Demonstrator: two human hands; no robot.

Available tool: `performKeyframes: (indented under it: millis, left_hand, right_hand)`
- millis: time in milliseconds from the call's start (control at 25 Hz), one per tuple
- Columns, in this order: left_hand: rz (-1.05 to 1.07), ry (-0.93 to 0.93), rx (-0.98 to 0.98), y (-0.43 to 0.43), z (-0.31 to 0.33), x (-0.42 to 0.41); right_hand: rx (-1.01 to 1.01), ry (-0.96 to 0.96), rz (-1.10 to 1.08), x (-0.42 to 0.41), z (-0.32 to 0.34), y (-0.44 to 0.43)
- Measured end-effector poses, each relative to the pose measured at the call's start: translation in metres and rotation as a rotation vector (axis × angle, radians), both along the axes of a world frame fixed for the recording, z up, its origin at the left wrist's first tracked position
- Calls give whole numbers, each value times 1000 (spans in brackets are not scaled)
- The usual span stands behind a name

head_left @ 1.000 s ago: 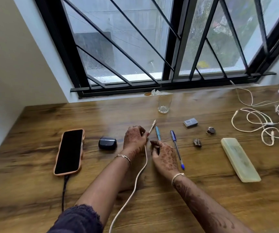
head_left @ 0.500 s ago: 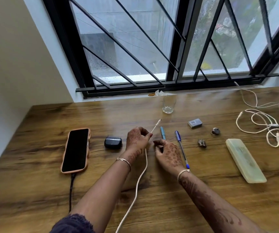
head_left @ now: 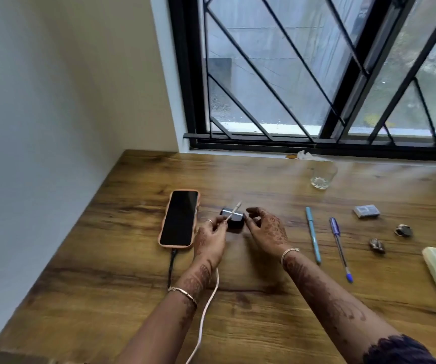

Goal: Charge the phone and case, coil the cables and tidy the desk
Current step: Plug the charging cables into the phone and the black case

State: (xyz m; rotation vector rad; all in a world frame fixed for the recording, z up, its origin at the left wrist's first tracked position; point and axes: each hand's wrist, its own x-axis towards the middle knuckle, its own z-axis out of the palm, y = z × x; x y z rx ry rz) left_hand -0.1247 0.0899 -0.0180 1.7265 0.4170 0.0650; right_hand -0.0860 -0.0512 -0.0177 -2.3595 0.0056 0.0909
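Wooden tabletop (head_left: 132, 298) sits under a big window with black bars. My phone (head_left: 178, 218) lies flat on it with a dark cable (head_left: 171, 266) plugged in. Just right of the phone is the little dark case (head_left: 234, 219). My left hand (head_left: 210, 239) is right beside the phone, and its grip pinches the white cable (head_left: 206, 311) near the plug, which points up over the case. My right hand (head_left: 268, 232) is on the far side of the case, its grip spread open, fingertips close to the case. Farther right of the phone lie two pens (head_left: 312, 235) and a glass (head_left: 322, 176).
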Motion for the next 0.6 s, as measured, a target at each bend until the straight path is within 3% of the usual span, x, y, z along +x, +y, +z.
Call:
performKeyframes:
  millis: [160, 360, 520, 600]
  left_hand:
    - [95, -18, -137, 26, -12, -17]
    - [71, 69, -157, 33, -23, -25]
    - [16, 72, -202, 23, -19, -21]
    - [25, 64, -160, 20, -15, -16]
  right_hand:
    - [-52, 60, 45, 16, -7, 14]
    - [-139, 47, 108, 20, -5, 23]
    - [40, 37, 106, 26, -4, 24]
    - [251, 67, 46, 29, -2, 21]
